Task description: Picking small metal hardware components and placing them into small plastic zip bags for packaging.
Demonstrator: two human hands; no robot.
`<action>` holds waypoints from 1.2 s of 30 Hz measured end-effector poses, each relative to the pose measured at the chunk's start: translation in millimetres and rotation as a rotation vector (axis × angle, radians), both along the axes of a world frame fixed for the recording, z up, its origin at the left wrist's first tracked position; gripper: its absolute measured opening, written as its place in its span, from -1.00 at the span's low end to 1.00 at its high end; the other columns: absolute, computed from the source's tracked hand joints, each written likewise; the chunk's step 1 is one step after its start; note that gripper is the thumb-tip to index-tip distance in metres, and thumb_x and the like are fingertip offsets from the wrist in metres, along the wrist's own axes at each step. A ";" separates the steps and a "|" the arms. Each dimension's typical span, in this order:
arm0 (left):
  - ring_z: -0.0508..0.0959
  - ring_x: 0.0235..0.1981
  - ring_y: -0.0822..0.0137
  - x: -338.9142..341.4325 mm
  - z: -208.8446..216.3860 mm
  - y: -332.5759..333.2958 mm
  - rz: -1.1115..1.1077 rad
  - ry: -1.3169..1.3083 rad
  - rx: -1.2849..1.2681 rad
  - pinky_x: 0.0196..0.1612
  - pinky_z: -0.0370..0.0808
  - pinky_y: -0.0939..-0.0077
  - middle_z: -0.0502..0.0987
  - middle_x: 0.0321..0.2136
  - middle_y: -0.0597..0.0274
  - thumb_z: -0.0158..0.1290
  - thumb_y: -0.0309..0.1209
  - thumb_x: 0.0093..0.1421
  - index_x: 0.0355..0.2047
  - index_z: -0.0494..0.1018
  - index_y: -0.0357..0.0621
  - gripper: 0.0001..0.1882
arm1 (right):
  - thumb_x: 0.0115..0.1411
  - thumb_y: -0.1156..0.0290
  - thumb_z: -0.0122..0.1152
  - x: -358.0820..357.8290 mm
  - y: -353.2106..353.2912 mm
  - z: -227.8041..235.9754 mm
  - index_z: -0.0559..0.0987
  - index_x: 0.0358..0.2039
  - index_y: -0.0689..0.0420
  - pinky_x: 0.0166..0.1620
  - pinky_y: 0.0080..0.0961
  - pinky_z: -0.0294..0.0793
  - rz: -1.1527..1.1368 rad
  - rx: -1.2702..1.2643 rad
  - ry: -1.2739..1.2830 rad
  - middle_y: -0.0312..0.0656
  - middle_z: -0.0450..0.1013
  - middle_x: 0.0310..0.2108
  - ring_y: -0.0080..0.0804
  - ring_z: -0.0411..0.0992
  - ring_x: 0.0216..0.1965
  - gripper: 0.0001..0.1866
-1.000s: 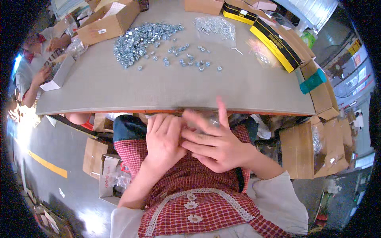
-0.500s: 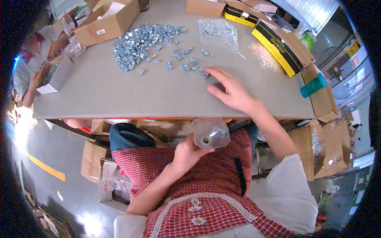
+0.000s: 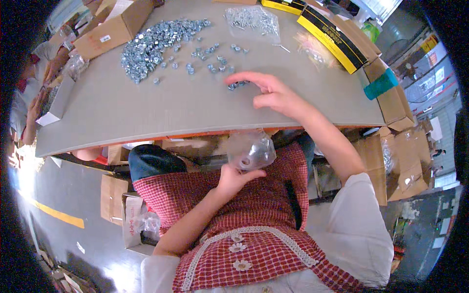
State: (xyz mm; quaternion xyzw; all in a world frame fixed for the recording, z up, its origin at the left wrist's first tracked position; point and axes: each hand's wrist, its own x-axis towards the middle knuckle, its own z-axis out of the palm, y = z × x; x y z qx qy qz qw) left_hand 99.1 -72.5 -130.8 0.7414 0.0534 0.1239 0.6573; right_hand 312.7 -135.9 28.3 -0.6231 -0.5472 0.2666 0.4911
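Observation:
My left hand (image 3: pixel 233 181) grips a clear plastic bag (image 3: pixel 254 152) below the table's front edge. The bag's mouth stands wide, and a round metal piece shows inside it. Over the grey tabletop, my right hand (image 3: pixel 273 94) has its index finger stretched out and its thumb apart. A few small metal nuts (image 3: pixel 239 85) lie beside that index finger, on the thumb side. Loose nuts (image 3: pixel 215 64) are scattered just beyond. Farther left is a big heap of the same shiny nuts (image 3: pixel 151 49).
A clear bag of screws (image 3: pixel 254 22) lies at the back, with one loose screw (image 3: pixel 282 48) beside it. Black-and-yellow boxes (image 3: pixel 330 39) and a teal cylinder (image 3: pixel 381 84) line the right. Another person's hand (image 3: pixel 31 108) is at a white box (image 3: pixel 57 100) on the left.
My right index finger has reached farther left around a few nuts, which now sit between finger and thumb. The bag tilts slightly in my left hand. The whole view has shifted a little.

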 end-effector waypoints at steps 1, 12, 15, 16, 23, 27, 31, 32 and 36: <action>0.61 -0.18 0.34 -1.7 0.7 1.0 -0.004 0.000 -0.021 -0.05 0.53 0.37 0.65 -0.21 0.15 0.45 -0.13 -0.08 -0.13 0.56 -0.23 -0.41 | -0.21 0.51 0.06 1.1 -1.9 -2.2 0.48 0.12 0.19 0.38 -0.33 0.05 0.006 -0.018 0.002 -0.16 0.42 0.15 -0.26 0.22 0.29 -0.28; 0.54 -0.39 0.22 -53.3 61.5 58.9 0.108 -0.202 0.293 -0.34 0.49 0.36 0.55 -0.44 0.19 0.51 -0.11 -0.28 -0.35 0.54 -0.20 -0.42 | -0.20 0.57 0.16 -133.4 -40.0 9.7 0.58 -0.11 0.17 0.36 0.29 -0.21 0.118 0.065 -0.724 -0.26 0.52 -0.05 -0.07 0.25 0.28 -0.49; 0.54 -0.36 0.17 -63.7 88.6 58.7 0.137 -0.227 0.376 -0.28 0.48 0.34 0.55 -0.43 0.18 0.49 -0.16 -0.28 -0.36 0.53 -0.19 -0.46 | -0.20 0.59 0.20 -152.1 -34.1 5.4 0.61 -0.18 0.17 0.33 0.43 -0.34 0.185 0.053 -0.748 -0.25 0.51 -0.08 -0.05 0.18 0.32 -0.55; 0.54 -0.34 0.14 -65.8 95.2 60.4 0.150 -0.274 0.554 -0.25 0.47 0.31 0.55 -0.41 0.18 0.47 -0.21 -0.28 -0.34 0.53 -0.18 -0.48 | -0.20 0.59 0.20 -155.2 -33.4 6.4 0.62 -0.19 0.16 0.32 0.48 -0.38 0.222 0.022 -0.734 -0.26 0.50 -0.08 -0.04 0.14 0.34 -0.56; 0.48 -0.36 0.09 -68.0 105.1 49.7 0.378 -0.393 1.034 -0.16 0.36 0.19 0.45 -0.46 0.17 0.23 -0.47 -0.14 -0.31 0.43 -0.18 -0.66 | -0.26 0.56 0.22 -166.4 -38.6 7.6 0.63 -0.22 0.07 0.21 0.66 -0.58 0.154 -0.053 -0.781 -0.25 0.45 -0.03 0.17 -0.19 0.44 -0.54; 0.45 -0.40 0.06 -57.0 84.4 42.7 0.382 -0.287 0.854 -0.22 0.35 0.18 0.40 -0.52 0.15 0.21 -0.48 -0.15 -0.43 0.36 -0.15 -0.73 | -0.18 0.58 0.17 -146.5 -37.1 -9.8 0.63 -0.28 0.11 0.30 0.45 -0.19 0.138 0.111 -0.689 -0.21 0.52 -0.11 -0.06 0.22 0.27 -0.65; 0.52 -0.54 0.08 -45.3 28.3 43.0 0.382 -0.065 0.604 -0.41 0.47 0.21 0.50 -0.61 0.15 0.42 0.05 -0.17 -0.54 0.41 -0.15 -0.44 | 0.09 0.50 0.14 -94.5 -27.7 14.3 0.60 -0.10 0.14 0.25 -0.15 0.32 -0.145 0.195 -0.477 -0.07 0.53 -0.05 -0.12 0.45 0.08 -0.68; 0.58 -0.52 0.07 -38.1 14.3 38.0 0.307 0.036 0.502 -0.39 0.53 0.22 0.54 -0.59 0.11 0.42 0.05 -0.17 -0.48 0.45 -0.20 -0.42 | 0.16 0.44 0.16 -81.1 -24.9 14.0 0.57 -0.03 0.15 0.25 -0.18 0.32 -0.273 0.111 -0.296 -0.04 0.51 0.01 -0.08 0.42 0.12 -0.67; 0.63 -0.48 0.05 2.4 -16.9 9.7 0.186 -0.038 0.312 -0.34 0.57 0.27 0.59 -0.54 0.07 0.43 0.04 -0.15 -0.31 0.51 -0.26 -0.36 | 0.29 0.35 0.14 -17.8 -8.3 -6.4 0.42 0.17 0.20 0.31 -0.29 0.21 -0.295 0.029 -0.507 -0.08 0.33 0.24 -0.19 0.27 0.28 -0.54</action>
